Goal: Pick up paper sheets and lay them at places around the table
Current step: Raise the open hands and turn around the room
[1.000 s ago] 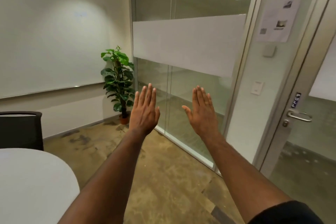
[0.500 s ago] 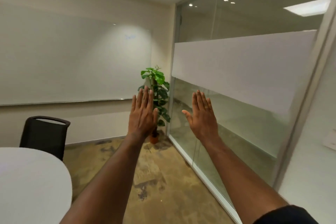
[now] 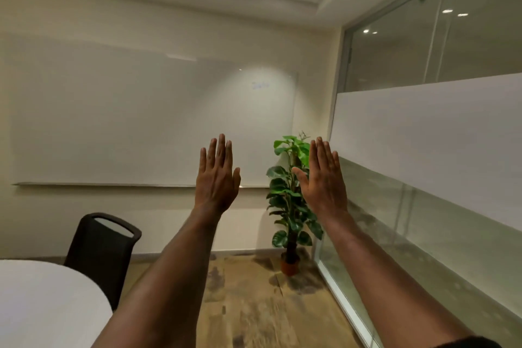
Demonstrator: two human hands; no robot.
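Note:
Both arms are stretched out in front of me at chest height. My left hand point(image 3: 217, 178) is raised flat, back toward me, fingers straight and close together, holding nothing. My right hand point(image 3: 324, 181) is held the same way a little to the right, thumb out, also holding nothing. The rounded end of a white table point(image 3: 42, 305) shows at the lower left, below and left of my left arm. No paper sheets are in view.
A black chair point(image 3: 103, 248) stands behind the table's end. A potted green plant point(image 3: 291, 206) sits in the corner by the glass partition point(image 3: 423, 164) on the right. A long whiteboard point(image 3: 127, 121) covers the far wall. Brown floor lies ahead.
The view has swung left and up: the door and wall switch left the frame, and the whiteboard, chair and ceiling came in. Both hands stay raised flat and apart.

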